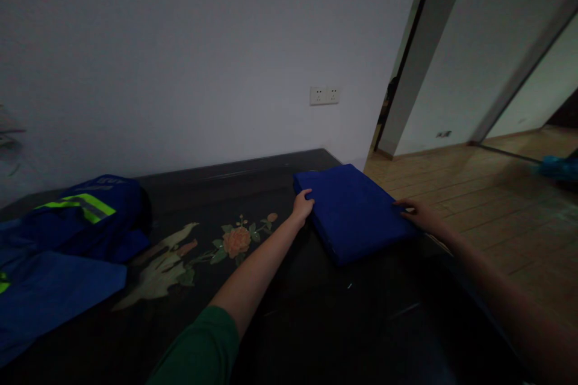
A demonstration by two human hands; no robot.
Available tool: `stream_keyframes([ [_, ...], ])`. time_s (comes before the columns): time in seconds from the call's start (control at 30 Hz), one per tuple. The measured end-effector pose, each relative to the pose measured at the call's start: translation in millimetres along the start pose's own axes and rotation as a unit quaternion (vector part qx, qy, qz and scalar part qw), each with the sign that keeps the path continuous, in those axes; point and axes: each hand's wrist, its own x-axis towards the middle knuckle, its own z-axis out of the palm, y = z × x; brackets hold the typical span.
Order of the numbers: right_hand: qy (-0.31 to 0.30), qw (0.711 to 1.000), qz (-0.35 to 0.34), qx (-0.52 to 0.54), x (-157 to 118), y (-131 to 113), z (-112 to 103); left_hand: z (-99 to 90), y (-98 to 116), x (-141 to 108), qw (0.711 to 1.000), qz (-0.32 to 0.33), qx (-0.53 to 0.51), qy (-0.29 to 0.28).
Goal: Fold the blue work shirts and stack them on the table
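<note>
A flat, thick blue rectangle, perhaps a folded cloth or a soft package, lies on the right part of the dark table. My left hand grips its left edge, with the fingers curled over the side. On the opposite edge, near the table's right side, my right hand holds on with its fingertips on top and thumb at the side. The undersides of both grips are hidden.
Crumpled blue clothing with yellow-green reflective strips covers the table's left end. The glossy dark table carries a flower-and-bird inlay. Behind it rises a white wall with sockets; tiled floor lies to the right.
</note>
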Motion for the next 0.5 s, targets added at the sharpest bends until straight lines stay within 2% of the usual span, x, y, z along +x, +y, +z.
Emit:
stream_keyframes([
  [0.13,0.072,0.986,-0.077,-0.129,-16,-34,16,-3.3,-2,-32,0.999,0.009,0.032,0.004],
  [0.2,0.053,0.979,-0.12,-0.155,-34,-60,32,1.1,-8,-53,0.999,-0.003,0.045,-0.022],
  [0.3,-0.019,0.974,-0.133,-0.183,-63,-88,61,10.9,-17,-81,0.99,-0.016,0.101,-0.093],
  [0.4,-0.051,0.971,-0.12,-0.2,-81,-91,81,19.7,-20,-96,0.972,0.01,0.188,-0.143],
  [0.5,-0.036,0.981,-0.109,-0.156,-80,-70,83,26.8,-17,-95,0.958,0.048,0.222,-0.174],
])
